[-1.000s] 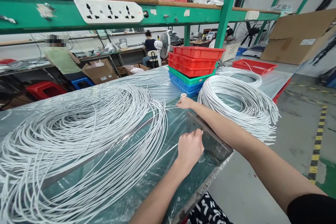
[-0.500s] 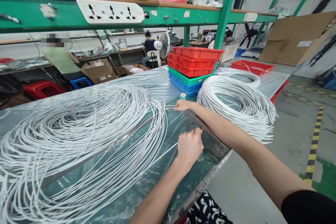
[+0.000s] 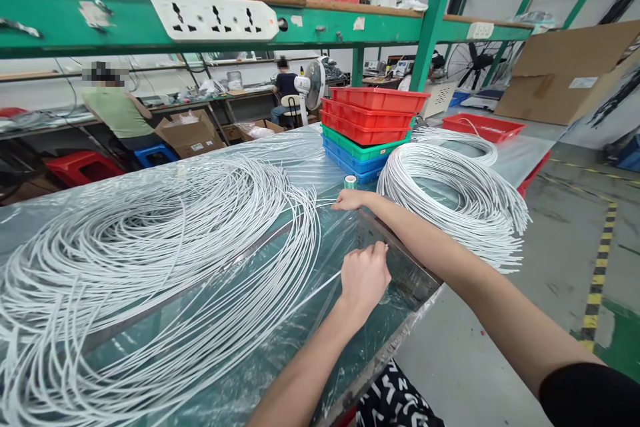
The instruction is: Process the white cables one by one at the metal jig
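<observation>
A large loose coil of thin white cable (image 3: 150, 227) spreads over the left and middle of the plastic-covered table (image 3: 280, 147). My left hand (image 3: 366, 275) is closed around one white cable (image 3: 323, 288) that runs back to the coil, and a short tip pokes out above the fingers. Farther off, my right hand (image 3: 349, 199) pinches white cable ends (image 3: 326, 202) at the coil's right side. A small roll of green tape (image 3: 350, 182) stands just behind that hand. Beyond my right forearm lies a second, thicker bundle of white cable (image 3: 450, 193).
Stacked red, green and blue trays (image 3: 373, 123) stand at the back, with another red tray (image 3: 483, 127) to their right. A green shelf beam with a power strip (image 3: 215, 17) crosses above. A large cardboard box (image 3: 560, 73) sits at far right. Two people work at a bench behind.
The whole view has shifted very slightly. Both hands keep nearly the same places and grips, and the cables look unchanged.
</observation>
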`<state>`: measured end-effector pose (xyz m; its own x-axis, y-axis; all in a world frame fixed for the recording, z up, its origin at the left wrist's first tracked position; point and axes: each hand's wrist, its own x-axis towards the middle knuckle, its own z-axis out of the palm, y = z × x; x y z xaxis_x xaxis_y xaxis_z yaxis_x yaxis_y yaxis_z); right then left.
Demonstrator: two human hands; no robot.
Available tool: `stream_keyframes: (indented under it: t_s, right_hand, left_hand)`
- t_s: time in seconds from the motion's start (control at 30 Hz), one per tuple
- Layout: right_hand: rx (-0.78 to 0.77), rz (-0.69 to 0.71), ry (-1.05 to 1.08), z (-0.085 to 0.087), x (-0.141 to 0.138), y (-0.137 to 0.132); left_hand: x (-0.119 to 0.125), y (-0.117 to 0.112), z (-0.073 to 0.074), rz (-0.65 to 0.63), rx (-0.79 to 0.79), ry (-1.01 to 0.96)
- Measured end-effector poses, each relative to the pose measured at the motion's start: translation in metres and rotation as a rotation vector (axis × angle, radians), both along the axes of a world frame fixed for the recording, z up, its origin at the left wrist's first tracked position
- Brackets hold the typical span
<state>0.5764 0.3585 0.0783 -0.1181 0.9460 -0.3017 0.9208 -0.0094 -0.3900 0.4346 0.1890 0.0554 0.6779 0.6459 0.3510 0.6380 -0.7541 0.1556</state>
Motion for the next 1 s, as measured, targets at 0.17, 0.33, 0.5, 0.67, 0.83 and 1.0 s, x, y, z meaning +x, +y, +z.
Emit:
stream_keyframes:
  t_s: [0.17,0.33,0.5,0.67,0.83,1.0]
  right_hand:
    - [-0.036,0.006,-0.019,0.0033,-0.0013,-0.0022]
    - [-0.059,0.028,-0.059,0.0032,-0.0021,-0.0028]
    - [-0.093,0.025,-0.061,0.0038,-0.0029,-0.0024]
    - [-0.095,0.037,-0.07,0.0046,-0.003,-0.0028]
    - [-0.104,0.039,-0.074,0.0035,-0.0023,-0.0018]
    - [-0.116,0.049,-0.061,0.0007,-0.0007,0.0004]
  left_hand:
    - [0.0004,0.0021,-0.0008,0.001,0.0,0.012]
    - [0.0001,0.0025,-0.0005,0.009,-0.019,0.029]
    - [0.0002,0.0021,-0.0006,0.008,-0.03,0.041]
    - [0.0006,0.0027,-0.0018,0.007,-0.01,0.032]
    - [0.001,0.0024,-0.0023,-0.001,-0.001,0.021]
    - [0.001,0.0021,-0.0025,0.0,-0.004,0.018]
